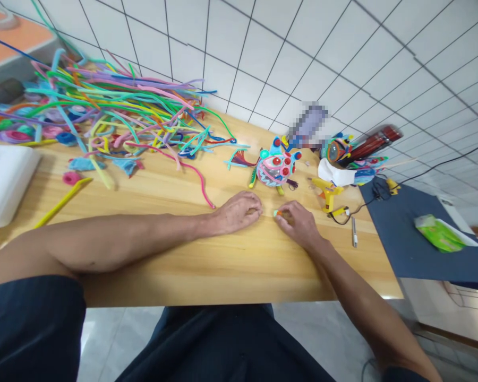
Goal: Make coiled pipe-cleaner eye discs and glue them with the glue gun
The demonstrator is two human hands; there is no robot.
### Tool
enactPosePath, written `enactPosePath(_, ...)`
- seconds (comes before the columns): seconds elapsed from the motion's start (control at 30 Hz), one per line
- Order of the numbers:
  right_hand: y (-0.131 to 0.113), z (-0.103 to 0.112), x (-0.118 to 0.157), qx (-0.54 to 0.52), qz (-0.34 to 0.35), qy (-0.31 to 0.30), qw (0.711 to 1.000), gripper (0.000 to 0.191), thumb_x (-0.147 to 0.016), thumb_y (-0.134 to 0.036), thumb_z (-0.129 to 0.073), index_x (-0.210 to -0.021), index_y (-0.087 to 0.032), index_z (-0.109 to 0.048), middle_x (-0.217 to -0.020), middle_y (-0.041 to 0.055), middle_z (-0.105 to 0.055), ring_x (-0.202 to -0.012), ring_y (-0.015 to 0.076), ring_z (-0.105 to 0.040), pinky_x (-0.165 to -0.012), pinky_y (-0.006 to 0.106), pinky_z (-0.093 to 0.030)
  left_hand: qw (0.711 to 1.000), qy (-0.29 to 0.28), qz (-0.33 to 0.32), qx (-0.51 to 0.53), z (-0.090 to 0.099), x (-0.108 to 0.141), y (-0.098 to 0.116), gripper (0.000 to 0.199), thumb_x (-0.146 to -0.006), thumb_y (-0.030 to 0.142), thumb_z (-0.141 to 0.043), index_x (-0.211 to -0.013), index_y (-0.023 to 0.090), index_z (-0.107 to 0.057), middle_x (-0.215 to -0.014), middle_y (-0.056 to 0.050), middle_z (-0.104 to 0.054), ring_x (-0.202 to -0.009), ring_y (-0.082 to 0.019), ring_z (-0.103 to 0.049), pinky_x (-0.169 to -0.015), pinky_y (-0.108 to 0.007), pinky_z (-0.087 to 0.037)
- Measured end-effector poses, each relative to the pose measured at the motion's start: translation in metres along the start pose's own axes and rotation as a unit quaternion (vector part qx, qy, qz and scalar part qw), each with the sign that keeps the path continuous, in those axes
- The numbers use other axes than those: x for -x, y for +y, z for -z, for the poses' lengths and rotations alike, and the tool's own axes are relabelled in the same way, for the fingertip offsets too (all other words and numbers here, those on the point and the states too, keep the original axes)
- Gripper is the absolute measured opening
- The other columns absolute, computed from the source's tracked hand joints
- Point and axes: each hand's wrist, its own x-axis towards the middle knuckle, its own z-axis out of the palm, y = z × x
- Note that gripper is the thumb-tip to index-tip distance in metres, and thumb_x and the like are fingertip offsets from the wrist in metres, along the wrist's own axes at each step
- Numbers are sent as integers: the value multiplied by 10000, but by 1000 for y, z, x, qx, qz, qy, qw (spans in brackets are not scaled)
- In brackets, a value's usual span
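The fingers of the right hand (299, 223) pinch a small piece (278, 213), green and orange, close over the middle of the worktop (231, 268); thumb and fingertips cover much of it, so its shape is hard to make out. Near it, the left hand (237, 213) rests with its fingers curled inward; I cannot tell whether they hold anything. The 2 hands are apart. A red pipe cleaner (202, 183) ends just beside the left wrist.

Beyond the hands stands a craft figure (276, 165) with red dots and blue points, its far side out of sight. To its right lies a yellow glue gun (329, 194), near a slim pen-like tool (355, 233) too blurred to identify. A white piece (333, 172) partly hides a 2nd figure (336, 150), and a pixelated patch (308, 122) masks whatever is behind the 1st.

Farther left, a tangled heap of pipe cleaners (123, 103) buries its own lower layers. The left edge cuts off a white box (8, 183).
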Motion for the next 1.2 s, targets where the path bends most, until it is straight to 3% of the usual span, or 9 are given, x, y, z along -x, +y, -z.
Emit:
enactPosePath(0.13, 10, 16, 11, -8, -48, 51, 998, 89, -979, -297, -624, -1020, -219, -632, -892, 57, -698, -722, 186, -642, -680, 334, -533, 1000, -10, 0, 6, 2, 0, 2, 201, -968, 176, -542, -877, 154, -720, -985, -92, -748, -992, -208, -683, -964, -367, -539)
enactPosePath(0.33, 5, 6, 11, -15, -11, 15, 1000, 170, -962, -360, -678, -1071, -232, -651, -1015, 102, -733, -980, 268, -704, -830, 416, -588, 1000, -11, 13, 23, 5, 1, 4, 179, -977, 181, -532, -896, 167, -691, -1002, -81, -743, -999, -202, -676, -956, -366, -534)
enactPosePath(0.53, 7, 3, 17, -71, -26, 16, 997, 341, -941, -297, -676, -1275, -237, -638, -1134, 124, -703, -1049, 289, -685, -889, 469, -592, 997, -21, 51, 51, 10, 1, 8, 166, -987, 203, -507, -890, 172, -638, -942, -75, -712, -918, -187, -654, -880, -341, -524)
enactPosePath(0.67, 2, -1, 12, -76, -7, -12, 997, 224, -946, -206, -620, -1159, -231, -683, -1057, 101, -693, -984, 253, -674, -852, 407, -578, 996, -35, 62, 59, 12, -2, 13, 184, -1001, 230, -506, -873, 174, -626, -914, -70, -701, -894, -183, -644, -877, -342, -510)
enactPosePath(0.83, -5, 0, 6, -104, -15, 4, 994, 115, -936, -176, -617, -1040, -218, -642, -980, 72, -695, -893, 217, -660, -800, 352, -545, 995, -36, 71, 57, 12, -3, 16, 194, -1000, 240, -514, -860, 176, -632, -897, -67, -708, -881, -178, -649, -874, -341, -512)
enactPosePath(1.1, -17, 1, 0, -117, 31, 6, 993, 153, -959, -155, -602, -1097, -217, -627, -1007, 81, -723, -936, 232, -685, -839, 389, -578, 994, -37, 90, 46, 13, -4, 21, 290, -1045, 332, -484, -842, 178, -622, -881, -78, -703, -867, -179, -650, -865, -341, -528)
enactPosePath(1.2, -18, 8, -2, -133, 24, 32, 990, 189, -987, -212, -622, -1176, -215, -633, -1080, 96, -743, -1004, 244, -711, -880, 414, -597, 995, -44, 83, 27, 16, -5, 25, 321, -1073, 342, -444, -858, 177, -614, -878, -69, -690, -863, -170, -644, -875, -329, -537)
